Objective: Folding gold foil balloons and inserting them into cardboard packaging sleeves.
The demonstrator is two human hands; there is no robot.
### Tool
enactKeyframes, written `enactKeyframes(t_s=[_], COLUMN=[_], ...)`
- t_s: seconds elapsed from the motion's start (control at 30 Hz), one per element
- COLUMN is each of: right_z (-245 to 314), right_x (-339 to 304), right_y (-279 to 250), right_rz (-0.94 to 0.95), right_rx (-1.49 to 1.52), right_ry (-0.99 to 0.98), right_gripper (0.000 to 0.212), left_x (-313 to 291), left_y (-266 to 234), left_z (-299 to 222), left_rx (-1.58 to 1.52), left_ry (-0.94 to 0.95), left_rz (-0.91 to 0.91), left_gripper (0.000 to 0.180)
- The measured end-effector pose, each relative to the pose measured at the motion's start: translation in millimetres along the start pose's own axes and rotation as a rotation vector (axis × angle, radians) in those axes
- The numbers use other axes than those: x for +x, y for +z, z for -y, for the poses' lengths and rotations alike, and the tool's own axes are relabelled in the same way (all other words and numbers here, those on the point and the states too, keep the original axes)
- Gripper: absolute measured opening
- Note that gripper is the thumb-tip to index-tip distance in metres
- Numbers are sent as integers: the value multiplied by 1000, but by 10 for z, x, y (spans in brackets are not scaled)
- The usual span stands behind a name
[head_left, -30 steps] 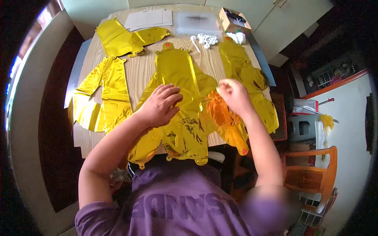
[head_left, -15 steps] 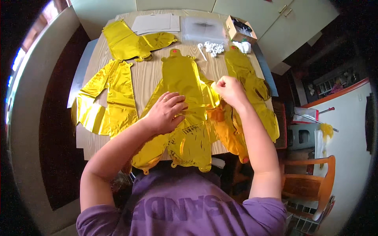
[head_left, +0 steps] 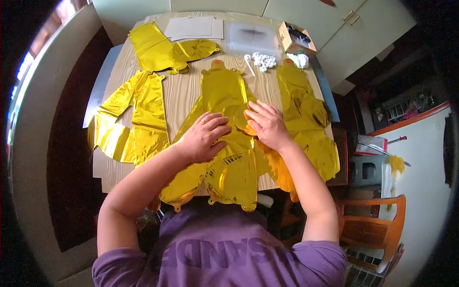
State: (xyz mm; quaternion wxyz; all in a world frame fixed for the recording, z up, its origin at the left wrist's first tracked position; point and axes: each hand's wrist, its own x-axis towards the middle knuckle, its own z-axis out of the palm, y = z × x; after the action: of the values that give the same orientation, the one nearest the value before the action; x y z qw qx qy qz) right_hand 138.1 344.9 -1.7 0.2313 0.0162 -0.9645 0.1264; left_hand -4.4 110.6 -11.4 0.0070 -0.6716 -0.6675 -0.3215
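Note:
Several flat gold foil balloons lie on a light wooden table (head_left: 186, 98). My left hand (head_left: 204, 136) rests palm down, fingers spread, on the middle gold balloon (head_left: 224, 95). My right hand (head_left: 267, 125) lies flat beside it, fingers on the balloon's right edge where an orange-gold fold shows. The balloon's lower part hangs over the table's near edge (head_left: 234, 186). Another gold balloon (head_left: 306, 115) lies to the right, partly under my right wrist. Neither hand grips anything.
More gold balloons lie at the left (head_left: 131, 119) and far left (head_left: 167, 48). White papers (head_left: 193, 27), a clear plastic sheet (head_left: 251, 36), small white pieces (head_left: 263, 60) and an open cardboard box (head_left: 296, 39) sit at the far edge. A wooden chair (head_left: 373, 225) stands at the right.
My right hand came down from a pinch at the balloon's right edge to lie flat on it. My left hand slid a little toward the middle. The balloon lies flatter.

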Motion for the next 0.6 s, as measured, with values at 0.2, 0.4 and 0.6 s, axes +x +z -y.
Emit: enactKeyframes(t_s=[0.2, 0.4, 0.6], right_z=[79, 310, 337], right_x=[76, 66, 162], right_y=[-164, -360, -202], right_rz=[-3, 114, -73], right_rx=[221, -40, 222], right_ry=[266, 379, 545], right_gripper=[37, 40, 26], left_x=[-6, -16, 1], left_y=[14, 16, 24], left_z=[-4, -25, -23], left_rx=[26, 25, 27], left_ry=[1, -32, -14], left_rz=[-1, 4, -13], left_gripper=[40, 39, 40])
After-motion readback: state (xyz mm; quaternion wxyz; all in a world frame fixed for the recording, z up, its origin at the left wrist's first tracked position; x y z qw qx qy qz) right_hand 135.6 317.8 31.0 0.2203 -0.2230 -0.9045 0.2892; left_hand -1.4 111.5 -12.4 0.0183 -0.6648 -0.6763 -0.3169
